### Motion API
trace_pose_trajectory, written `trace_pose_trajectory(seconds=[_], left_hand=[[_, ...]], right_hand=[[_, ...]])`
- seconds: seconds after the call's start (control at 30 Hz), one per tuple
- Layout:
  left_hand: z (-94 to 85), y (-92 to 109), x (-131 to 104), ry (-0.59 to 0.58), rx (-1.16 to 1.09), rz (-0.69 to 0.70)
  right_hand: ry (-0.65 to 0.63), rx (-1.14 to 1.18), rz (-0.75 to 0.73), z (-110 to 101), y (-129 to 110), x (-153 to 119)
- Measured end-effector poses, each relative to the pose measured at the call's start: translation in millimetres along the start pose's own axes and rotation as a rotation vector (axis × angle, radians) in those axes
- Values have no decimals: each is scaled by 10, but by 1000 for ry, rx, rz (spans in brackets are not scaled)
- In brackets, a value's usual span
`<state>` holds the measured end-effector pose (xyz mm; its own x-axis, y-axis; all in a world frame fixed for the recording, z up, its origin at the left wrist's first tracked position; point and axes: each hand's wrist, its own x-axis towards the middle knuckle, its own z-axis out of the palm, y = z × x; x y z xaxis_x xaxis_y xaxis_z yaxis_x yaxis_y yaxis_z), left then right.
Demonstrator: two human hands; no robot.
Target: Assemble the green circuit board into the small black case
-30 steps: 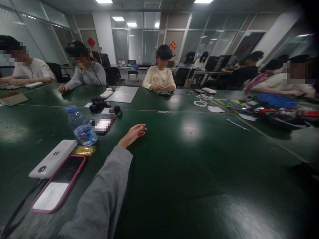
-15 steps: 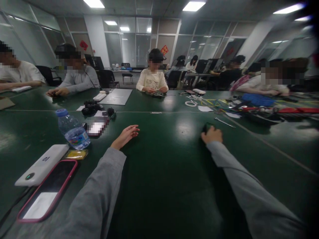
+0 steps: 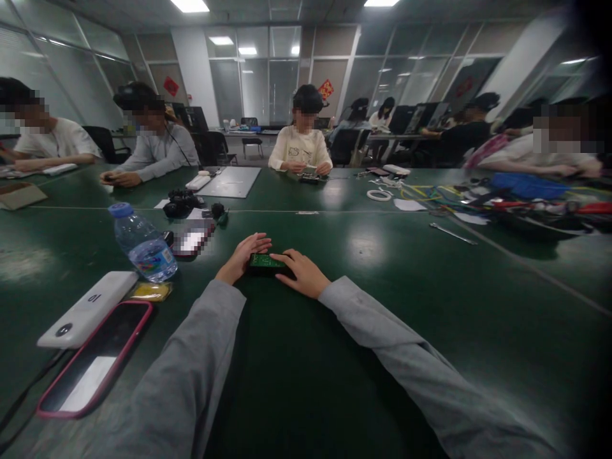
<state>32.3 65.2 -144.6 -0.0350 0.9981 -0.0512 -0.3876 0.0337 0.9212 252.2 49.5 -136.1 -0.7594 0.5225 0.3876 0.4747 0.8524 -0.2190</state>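
Between my two hands, low over the dark green table (image 3: 296, 370), is a black box-like piece with a green circuit board (image 3: 264, 261) on its top face. My right hand (image 3: 302, 271) grips its right end, thumb on the near side and fingers over the top. At the left end, my left hand (image 3: 243, 257) has its fingers stretched out beside and behind the board; whether it touches the board I cannot tell. Part of the board's right end is hidden under my right fingers.
On my left are a water bottle (image 3: 146, 245), a white power bank (image 3: 88, 309), a yellow packet (image 3: 152, 291) and a red-edged phone (image 3: 95, 360). A wrench (image 3: 453, 234) lies on the right, before tangled cables (image 3: 444, 197). Several people sit around the table.
My right hand has moved left from the right side of the table, bringing the circuit board to my left hand. My left hand has stayed nearly in place. The view has shifted slightly.
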Motion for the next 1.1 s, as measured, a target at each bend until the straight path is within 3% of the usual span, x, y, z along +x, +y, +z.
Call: trace_pose_trajectory(seconds=[0.2, 0.47, 0.87, 1.1], left_hand=[[7, 10, -34, -52, 12, 13], [-5, -18, -5, -32, 50, 32], [6, -14, 0, -13, 56, 49], [-12, -67, 22, 41, 47, 144]], right_hand=[[-10, 43, 9, 32, 51, 14], [115, 371, 113, 81, 206, 45], [153, 385, 173, 106, 243, 47], [292, 347, 180, 111, 324, 27]])
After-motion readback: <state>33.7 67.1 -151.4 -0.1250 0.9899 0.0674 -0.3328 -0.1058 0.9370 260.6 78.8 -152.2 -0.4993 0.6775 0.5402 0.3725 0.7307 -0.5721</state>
